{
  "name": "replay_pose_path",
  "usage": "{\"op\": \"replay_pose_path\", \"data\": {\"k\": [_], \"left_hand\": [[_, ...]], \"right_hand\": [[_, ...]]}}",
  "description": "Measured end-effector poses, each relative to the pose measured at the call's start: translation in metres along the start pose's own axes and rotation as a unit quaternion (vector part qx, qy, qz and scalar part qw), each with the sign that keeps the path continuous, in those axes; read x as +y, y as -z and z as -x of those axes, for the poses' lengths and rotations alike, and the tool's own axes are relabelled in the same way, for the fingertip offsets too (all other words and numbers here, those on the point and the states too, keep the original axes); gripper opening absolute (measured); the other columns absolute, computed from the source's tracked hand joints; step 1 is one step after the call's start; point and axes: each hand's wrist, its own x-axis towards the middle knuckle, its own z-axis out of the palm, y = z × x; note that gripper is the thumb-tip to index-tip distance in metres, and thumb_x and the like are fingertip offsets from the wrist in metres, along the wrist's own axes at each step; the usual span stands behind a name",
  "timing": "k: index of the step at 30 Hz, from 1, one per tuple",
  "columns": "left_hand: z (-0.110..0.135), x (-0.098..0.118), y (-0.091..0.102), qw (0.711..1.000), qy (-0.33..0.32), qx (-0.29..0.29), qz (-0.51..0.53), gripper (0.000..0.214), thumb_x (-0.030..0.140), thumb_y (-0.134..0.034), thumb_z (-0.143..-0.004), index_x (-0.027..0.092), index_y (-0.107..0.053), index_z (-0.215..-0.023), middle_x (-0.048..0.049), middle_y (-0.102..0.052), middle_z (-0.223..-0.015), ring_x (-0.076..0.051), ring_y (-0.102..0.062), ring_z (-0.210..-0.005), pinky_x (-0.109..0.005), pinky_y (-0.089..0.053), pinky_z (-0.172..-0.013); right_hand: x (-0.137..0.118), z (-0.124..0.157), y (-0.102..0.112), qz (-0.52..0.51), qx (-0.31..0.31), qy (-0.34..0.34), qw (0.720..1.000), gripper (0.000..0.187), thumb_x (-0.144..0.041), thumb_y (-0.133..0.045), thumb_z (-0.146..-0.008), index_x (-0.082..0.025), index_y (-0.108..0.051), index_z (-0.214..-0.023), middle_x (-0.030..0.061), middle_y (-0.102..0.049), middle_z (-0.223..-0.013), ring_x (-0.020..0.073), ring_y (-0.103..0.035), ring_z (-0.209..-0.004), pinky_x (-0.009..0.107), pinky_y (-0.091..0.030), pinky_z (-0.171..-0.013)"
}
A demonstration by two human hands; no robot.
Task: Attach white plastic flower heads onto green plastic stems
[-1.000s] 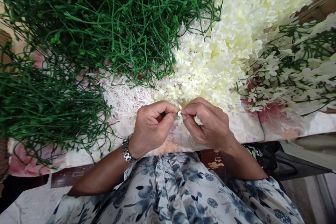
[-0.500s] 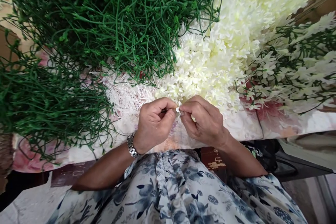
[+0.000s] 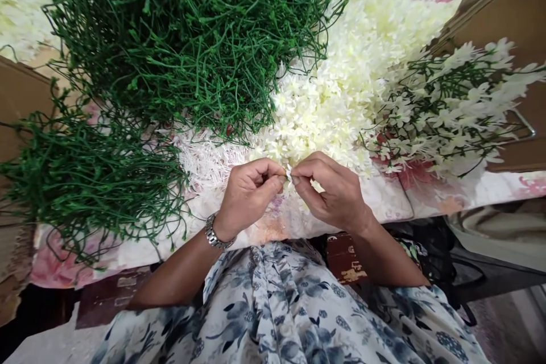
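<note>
In front of me at the table's near edge, my left hand [image 3: 251, 193] and my right hand [image 3: 333, 190] meet fingertip to fingertip. Both pinch a small white artificial flower [image 3: 289, 173], mostly hidden by the fingers. A metal watch is on my left wrist. Just beyond the hands spreads a heap of loose white-yellow artificial flowers [image 3: 324, 108]. Left of it lies a patch of thin white feathery pieces [image 3: 209, 162]. Green plastic stems form a tall pile [image 3: 191, 40] behind, and a lower bunch [image 3: 94, 170] is at the left.
At the right, white flowers on green stems [image 3: 452, 108] lie before a cardboard box [image 3: 512, 23]. Another cardboard box [image 3: 21, 91] stands at the left. A floral cloth [image 3: 384, 199] covers the table. More white flowers [image 3: 23, 11] are at the far left. A dark bag [image 3: 435, 244] sits below the right edge.
The view has shifted, showing more of the right box and the back of the table. My hands stay pinched together at nearly the same spot, with the white piece slightly turned.
</note>
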Motion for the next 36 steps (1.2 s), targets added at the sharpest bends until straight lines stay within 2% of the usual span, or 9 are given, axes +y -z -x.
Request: {"op": "replay_pose_path", "data": {"k": [13,19,23,25,27,29,31,33,36], "left_hand": [[0.002,-0.001,-0.001,0.999,-0.03,0.04,-0.022,0.011,0.007,-0.053,-0.072,0.013,-0.057,-0.063,0.0064,-0.046,-0.049,-0.002,-0.039,-0.041,-0.013,-0.03,-0.039],[0.003,0.003,-0.001,0.995,-0.056,0.03,-0.078,0.009,0.012,-0.055,-0.075,0.014,-0.059,-0.067,0.0047,-0.048,-0.052,-0.004,-0.042,-0.045,-0.016,-0.035,-0.043],[0.007,0.016,0.002,0.981,-0.166,0.018,-0.096,0.021,0.018,-0.058,-0.077,0.017,-0.064,-0.097,-0.0056,-0.063,-0.091,-0.015,-0.059,-0.083,-0.027,-0.049,-0.076],[0.013,0.023,0.008,0.962,-0.242,0.07,-0.106,0.027,0.017,-0.059,-0.076,0.019,-0.063,-0.103,-0.007,-0.062,-0.104,-0.02,-0.056,-0.1,-0.032,-0.046,-0.088],[0.021,0.027,0.016,0.944,-0.267,0.146,-0.126,0.022,0.017,-0.059,-0.077,0.021,-0.065,-0.097,-0.0052,-0.062,-0.1,-0.019,-0.055,-0.098,-0.03,-0.045,-0.087],[0.028,0.025,0.022,0.949,-0.215,0.178,-0.149,0.012,0.019,-0.059,-0.079,0.02,-0.066,-0.087,-0.0032,-0.062,-0.087,-0.014,-0.056,-0.083,-0.025,-0.047,-0.075],[0.032,0.02,0.025,0.975,-0.103,0.128,-0.151,0.012,0.025,-0.057,-0.081,0.017,-0.065,-0.078,-0.0024,-0.06,-0.074,-0.011,-0.054,-0.066,-0.022,-0.044,-0.06],[0.032,0.013,0.023,0.995,0.026,0.051,-0.084,0.024,0.035,-0.055,-0.082,0.015,-0.065,-0.074,-0.0032,-0.06,-0.066,-0.01,-0.051,-0.055,-0.021,-0.041,-0.049],[0.024,0.009,0.019,0.986,0.144,-0.004,0.085,0.034,0.044,-0.055,-0.08,0.012,-0.064,-0.081,-0.0057,-0.063,-0.066,-0.011,-0.053,-0.051,-0.022,-0.043,-0.047]], "right_hand": [[0.0,0.002,-0.018,0.059,0.047,0.036,0.996,0.017,-0.003,-0.052,-0.077,-0.016,-0.05,-0.087,0.0026,-0.057,-0.071,0.0122,-0.053,-0.068,0.024,-0.048,-0.058],[0.0,0.0,-0.011,0.027,0.031,0.029,0.999,0.016,-0.006,-0.052,-0.078,-0.016,-0.052,-0.089,0.0039,-0.058,-0.075,0.0132,-0.055,-0.072,0.026,-0.049,-0.061],[-0.003,0.002,0.004,-0.012,0.09,-0.01,0.996,0.017,-0.005,-0.055,-0.075,-0.018,-0.055,-0.085,0.0011,-0.057,-0.071,0.0116,-0.053,-0.066,0.026,-0.046,-0.058],[-0.005,0.006,0.011,-0.011,0.132,-0.022,0.991,0.017,-0.004,-0.055,-0.073,-0.018,-0.056,-0.083,0.0003,-0.056,-0.068,0.0118,-0.053,-0.064,0.027,-0.044,-0.056],[-0.007,0.011,0.017,-0.012,0.172,-0.014,0.985,0.019,-0.003,-0.056,-0.071,-0.018,-0.057,-0.082,0.0002,-0.055,-0.067,0.0122,-0.053,-0.062,0.027,-0.044,-0.054],[-0.009,0.015,0.02,-0.009,0.185,-0.001,0.983,0.021,-0.002,-0.056,-0.07,-0.019,-0.058,-0.084,0.0009,-0.057,-0.068,0.0128,-0.054,-0.062,0.027,-0.044,-0.052],[-0.01,0.02,0.02,-0.005,0.18,0.008,0.984,0.025,-0.002,-0.057,-0.07,-0.02,-0.058,-0.087,0.0015,-0.058,-0.069,0.0129,-0.055,-0.061,0.027,-0.045,-0.051],[-0.01,0.023,0.018,-0.001,0.182,0.033,0.983,0.028,-0.003,-0.057,-0.071,-0.022,-0.058,-0.092,0.0022,-0.058,-0.071,0.0132,-0.055,-0.06,0.029,-0.047,-0.051],[-0.011,0.029,0.011,0.013,0.162,0.093,0.982,0.029,-0.007,-0.059,-0.072,-0.022,-0.059,-0.096,0.003,-0.06,-0.075,0.0139,-0.056,-0.064,0.03,-0.05,-0.052]]}}
